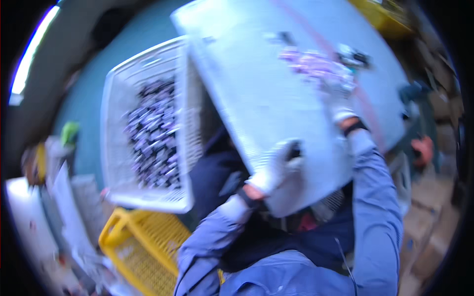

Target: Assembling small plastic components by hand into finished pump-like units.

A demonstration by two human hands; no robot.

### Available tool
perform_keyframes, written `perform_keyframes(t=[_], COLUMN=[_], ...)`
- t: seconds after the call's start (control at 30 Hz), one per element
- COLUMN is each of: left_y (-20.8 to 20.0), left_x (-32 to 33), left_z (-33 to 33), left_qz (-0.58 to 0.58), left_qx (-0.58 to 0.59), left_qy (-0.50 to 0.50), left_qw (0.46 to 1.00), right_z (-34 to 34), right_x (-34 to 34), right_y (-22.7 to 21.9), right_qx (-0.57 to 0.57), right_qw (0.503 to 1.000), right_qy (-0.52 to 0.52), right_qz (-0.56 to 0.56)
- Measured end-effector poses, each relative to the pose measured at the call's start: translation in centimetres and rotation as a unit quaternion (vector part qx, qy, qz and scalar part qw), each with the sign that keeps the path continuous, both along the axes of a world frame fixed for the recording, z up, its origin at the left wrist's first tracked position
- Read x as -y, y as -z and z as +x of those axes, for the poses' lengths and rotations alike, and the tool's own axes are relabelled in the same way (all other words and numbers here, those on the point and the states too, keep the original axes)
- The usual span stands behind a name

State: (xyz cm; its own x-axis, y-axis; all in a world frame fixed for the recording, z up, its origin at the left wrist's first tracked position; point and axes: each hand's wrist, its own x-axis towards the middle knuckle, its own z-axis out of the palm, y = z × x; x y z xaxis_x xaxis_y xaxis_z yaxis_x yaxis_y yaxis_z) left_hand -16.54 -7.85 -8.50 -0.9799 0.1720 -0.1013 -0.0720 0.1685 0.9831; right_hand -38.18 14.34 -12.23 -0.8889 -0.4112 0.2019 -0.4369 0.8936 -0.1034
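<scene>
The picture is motion-blurred. My left hand (279, 165), in a white glove, rests near the front edge of a pale grey table (256, 89) with a small dark item at its fingers; whether it grips it is unclear. Farther out on the table my gloved right hand (338, 96) reaches into a pile of small purple and clear packets (313, 64). A few dark small parts (353, 56) lie beside that pile. To my left a white slotted basket (113, 98) holds several of the same purple and dark packets (153, 133).
A yellow slotted crate (143, 246) sits low at the left, below the white basket. White sheets and boxes (64, 207) stand at the far left. Cardboard boxes (434, 197) and an orange object (422, 148) lie to the right, and another yellow crate (385, 15) beyond the table.
</scene>
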Motion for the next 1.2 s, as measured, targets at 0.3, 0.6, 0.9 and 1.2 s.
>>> perform_keyframes(t=[0.3, 0.6, 0.9, 1.2], left_y=[-2.6, -1.5, -1.0, 0.7], left_x=[-0.5, -0.8, -1.4, -0.8], left_z=[-1.0, -0.7, -1.0, -0.4], left_qz=[-0.035, -0.02, -0.029, -0.007], left_qx=[-0.04, -0.076, -0.055, -0.096], left_qy=[-0.025, -0.048, -0.053, -0.035], left_qw=[0.998, 0.996, 0.997, 0.995], right_z=[-2.1, -2.9, -3.4, 10.3], right_x=[-1.6, -6.6, -9.7, 1.5], right_y=[-0.2, 3.2, 5.8, -2.7], right_qx=[-0.014, 0.049, 0.048, 0.288], right_qw=[0.999, 0.996, 0.998, 0.862], right_qy=[0.05, 0.039, 0.026, 0.092], right_qz=[-0.002, 0.059, 0.017, -0.406])
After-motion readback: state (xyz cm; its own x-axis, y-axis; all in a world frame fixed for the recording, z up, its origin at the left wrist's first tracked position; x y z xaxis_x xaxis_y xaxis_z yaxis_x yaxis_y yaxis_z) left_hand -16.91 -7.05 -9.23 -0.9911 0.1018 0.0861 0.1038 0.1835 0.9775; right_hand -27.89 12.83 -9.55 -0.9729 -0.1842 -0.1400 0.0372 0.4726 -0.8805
